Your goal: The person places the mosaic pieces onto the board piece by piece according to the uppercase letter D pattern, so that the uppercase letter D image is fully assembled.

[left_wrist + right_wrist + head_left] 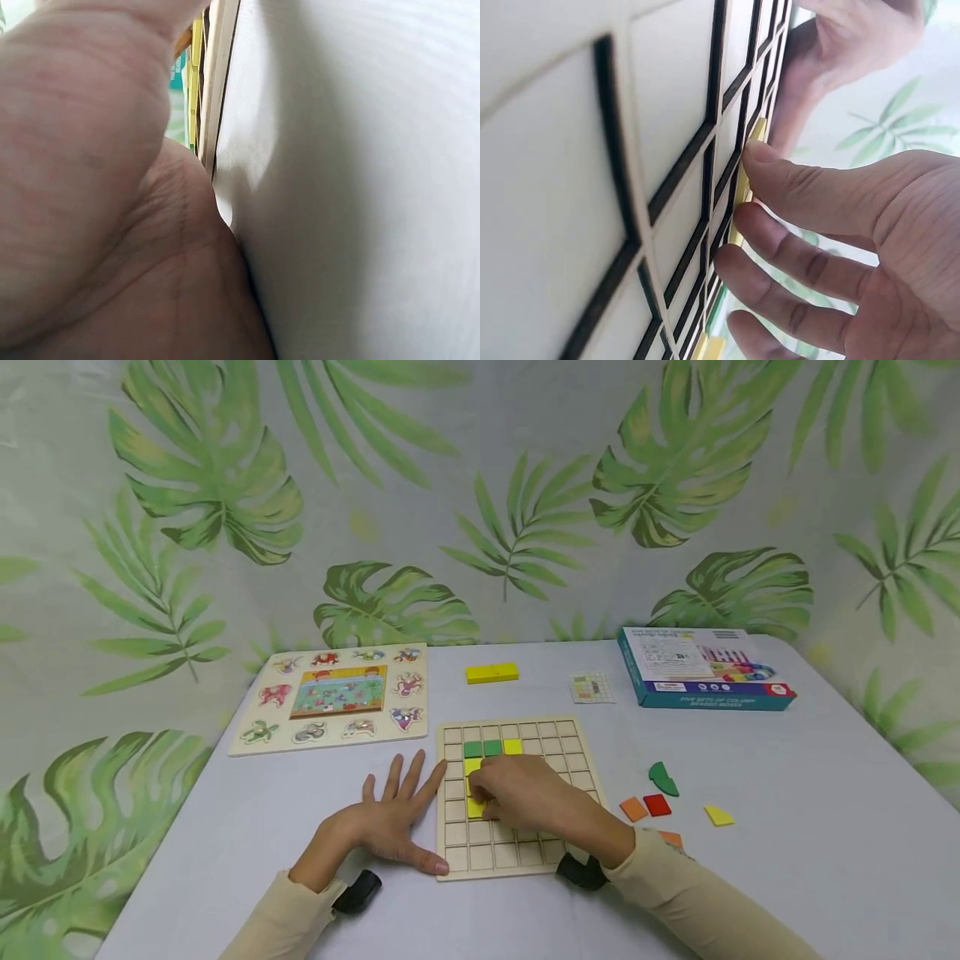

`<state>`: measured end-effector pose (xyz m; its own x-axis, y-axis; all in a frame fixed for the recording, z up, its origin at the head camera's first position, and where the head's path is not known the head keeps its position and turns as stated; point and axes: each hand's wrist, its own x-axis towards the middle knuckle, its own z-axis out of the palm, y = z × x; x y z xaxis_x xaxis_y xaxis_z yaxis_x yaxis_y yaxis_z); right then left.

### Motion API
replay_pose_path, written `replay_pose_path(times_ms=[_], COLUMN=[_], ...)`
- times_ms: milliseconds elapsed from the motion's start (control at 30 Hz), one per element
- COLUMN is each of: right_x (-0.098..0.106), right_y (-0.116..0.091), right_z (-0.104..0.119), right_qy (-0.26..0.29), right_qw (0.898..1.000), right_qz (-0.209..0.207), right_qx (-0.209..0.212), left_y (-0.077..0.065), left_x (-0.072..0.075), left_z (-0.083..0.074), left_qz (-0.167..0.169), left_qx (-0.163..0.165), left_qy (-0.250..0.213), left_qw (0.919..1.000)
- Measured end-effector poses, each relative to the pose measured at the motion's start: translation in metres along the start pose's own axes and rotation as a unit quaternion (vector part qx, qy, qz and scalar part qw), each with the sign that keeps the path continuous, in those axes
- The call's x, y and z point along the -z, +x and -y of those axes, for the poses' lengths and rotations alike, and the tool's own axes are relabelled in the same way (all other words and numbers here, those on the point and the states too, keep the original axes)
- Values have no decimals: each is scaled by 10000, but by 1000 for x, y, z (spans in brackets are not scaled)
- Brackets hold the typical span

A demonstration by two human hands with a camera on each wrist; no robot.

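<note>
A wooden grid board (506,857) lies on the white table. Along its left edge my left hand (390,822) rests with fingers spread, the thumb at the near corner; its palm (150,277) fills much of the left wrist view. My right hand (525,789) reaches over the grid with bent fingers. In the right wrist view its thumb (810,191) and fingertips pinch at a yellow square tile (742,184) in the grid. Another yellow tile (476,808) shows beside the fingers. Two green tiles (483,748) and a yellow tile (513,747) fill part of an upper row.
Loose pieces lie right of the board: a green curved piece (663,779), a red square (657,805), an orange square (633,809) and a yellow piece (719,816). Behind are a picture puzzle (258,693), a yellow block (492,673), a pattern card (592,687) and a teal box (705,695).
</note>
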<state>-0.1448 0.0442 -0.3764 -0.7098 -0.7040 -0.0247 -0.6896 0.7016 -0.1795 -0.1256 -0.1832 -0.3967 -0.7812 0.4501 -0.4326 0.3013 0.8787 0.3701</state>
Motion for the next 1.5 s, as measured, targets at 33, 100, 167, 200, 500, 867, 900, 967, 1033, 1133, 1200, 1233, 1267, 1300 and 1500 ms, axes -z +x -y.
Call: replay_pose_path(times_ms=[33,100,167,200,500,867,900,967,1033,1133,1200,1233,1267,1300,1500], right_x=[0,0,0,0,1,27,29,33,35,37,36,36,37,37,31], right_y=[0,-1,-1,-1,-2,-53,-59,-71,-82,-96,-104,-106,-108,-109,-114], right_z=[0,-1,-2,-3,-3,-51,-58,-71,-84,-103,-113,-118,-122,-125,-151], right_qy=[-34,-115,-224,-278,-351,497,585,739,886,1102,1269,1364,1461,1555,1905], right_qw=[10000,9999,9997,9996,9991,9958,9950,9928,9899,9859,9832,9819,9807,9796,9770], right_qz=[-5,-20,-46,-61,187,273,268,298,372,545,684,740,782,811,821], right_qx=[-14,-36,-53,-60,-173,-716,-770,-894,-1042,-1138,-1118,-1081,-1033,-984,-494], left_y=[1,3,5,6,1,3,2,0,0,0,0,0,-1,-1,0], left_x=[0,0,0,0,-3,-5,-5,-4,-3,-2,-2,-2,-2,-2,-3], left_z=[0,0,-1,-1,-2,-3,-2,-1,1,2,2,2,1,0,0], left_qz=[11,13,-20,-48,-174,-216,-219,-222,-232,-197,-173,-165,-170,-176,-241], left_qx=[-25,-38,-32,-27,12,6,16,21,3,-68,-124,-138,-124,-118,-71], left_qy=[-9,-15,13,11,-112,-272,-282,-281,-313,-407,-468,-478,-470,-453,-344], left_qw=[10000,10000,10000,10000,9998,9994,9994,9994,9992,9990,9987,9986,9987,9988,9991])
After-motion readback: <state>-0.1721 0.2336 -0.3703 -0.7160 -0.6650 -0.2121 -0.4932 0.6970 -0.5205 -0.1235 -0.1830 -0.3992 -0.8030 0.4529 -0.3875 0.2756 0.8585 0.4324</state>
